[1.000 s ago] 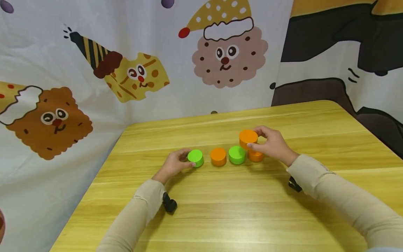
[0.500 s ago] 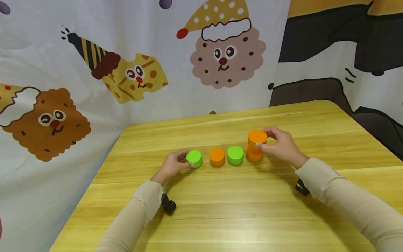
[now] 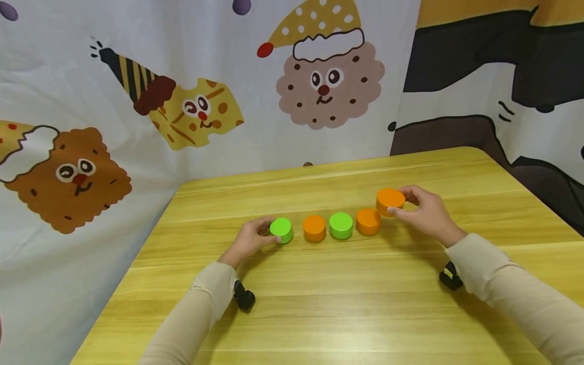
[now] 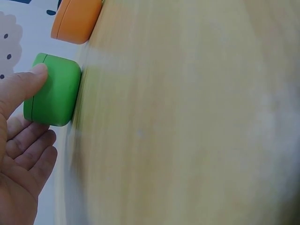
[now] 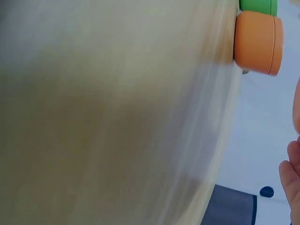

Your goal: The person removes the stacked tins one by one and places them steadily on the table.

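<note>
My left hand (image 3: 251, 238) pinches a squat green cylinder (image 3: 281, 230) at the left end of a row on the table. In the left wrist view its thumb lies against this green cylinder (image 4: 56, 91), which has a seam close to its top. Rightward along the row stand an orange cylinder (image 3: 314, 228), a second green cylinder (image 3: 340, 226) and another orange one. Raised just beyond the row's right end is a third orange cylinder (image 3: 390, 201), gripped between thumb and fingers of my right hand (image 3: 424, 213). The right wrist view catches only fingers (image 5: 291, 180) and a sliver of it.
The wood-grain table (image 3: 319, 314) ends at a printed cloth (image 3: 255, 137) hanging behind it. Black wrist devices sit under both sleeves, one at the left wrist (image 3: 245, 296) and one at the right (image 3: 450, 276).
My right hand has carried its orange cylinder rightward, from above the second green cylinder, past the row's last orange one. My left hand stays on the green cylinder.
</note>
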A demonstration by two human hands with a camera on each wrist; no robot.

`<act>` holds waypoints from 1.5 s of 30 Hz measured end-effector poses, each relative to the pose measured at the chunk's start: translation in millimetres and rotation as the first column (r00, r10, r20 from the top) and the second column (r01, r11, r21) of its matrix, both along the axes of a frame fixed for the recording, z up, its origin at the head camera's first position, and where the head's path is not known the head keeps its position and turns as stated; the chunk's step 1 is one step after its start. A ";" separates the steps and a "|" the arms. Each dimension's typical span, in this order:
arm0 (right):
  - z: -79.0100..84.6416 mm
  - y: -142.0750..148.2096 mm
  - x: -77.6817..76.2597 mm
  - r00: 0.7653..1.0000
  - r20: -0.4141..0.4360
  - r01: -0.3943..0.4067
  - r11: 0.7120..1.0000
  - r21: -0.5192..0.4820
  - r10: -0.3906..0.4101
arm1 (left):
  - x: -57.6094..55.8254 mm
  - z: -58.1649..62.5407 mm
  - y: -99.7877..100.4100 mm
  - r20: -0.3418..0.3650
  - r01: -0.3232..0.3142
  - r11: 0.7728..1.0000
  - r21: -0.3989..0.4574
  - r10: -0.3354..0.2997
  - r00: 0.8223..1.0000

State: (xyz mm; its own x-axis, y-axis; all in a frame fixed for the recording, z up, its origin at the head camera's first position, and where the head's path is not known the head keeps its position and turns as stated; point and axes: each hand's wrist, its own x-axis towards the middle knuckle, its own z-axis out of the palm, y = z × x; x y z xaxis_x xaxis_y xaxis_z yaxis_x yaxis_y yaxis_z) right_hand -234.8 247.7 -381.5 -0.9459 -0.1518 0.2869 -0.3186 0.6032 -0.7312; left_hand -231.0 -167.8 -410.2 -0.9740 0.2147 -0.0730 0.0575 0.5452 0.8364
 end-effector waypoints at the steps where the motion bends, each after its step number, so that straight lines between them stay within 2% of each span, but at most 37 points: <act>1: -0.8 1.8 0.2 1.000 0.005 0.004 1.000 0.004 -0.004 | 0.1 -0.2 0.3 0.000 -0.001 1.000 -0.003 0.001 1.000; 6: -3.4 9.6 0.9 0.999 0.032 0.019 0.999 0.034 -0.020 | 0.9 -0.5 1.1 0.009 -0.002 1.000 -0.013 0.002 1.000; 12: -1.8 15.5 1.1 0.995 0.095 -0.010 0.998 0.063 0.004 | 0.0 -0.5 0.2 0.019 0.002 1.000 0.007 -0.003 1.000; 23: -2.2 23.1 -2.5 0.971 0.239 -0.060 0.988 0.141 0.025 | -1.9 -0.7 -1.0 0.022 0.007 1.000 0.020 -0.008 1.000; 28: -6.6 27.1 -4.3 0.950 0.309 -0.094 0.985 0.143 0.046 | -1.5 0.0 -0.7 0.019 0.007 1.000 0.016 -0.008 1.000; 45: -15.2 30.7 -6.0 0.917 0.396 -0.109 0.988 0.112 0.056 | -1.3 1.0 -0.3 0.011 0.012 1.000 0.021 -0.012 1.000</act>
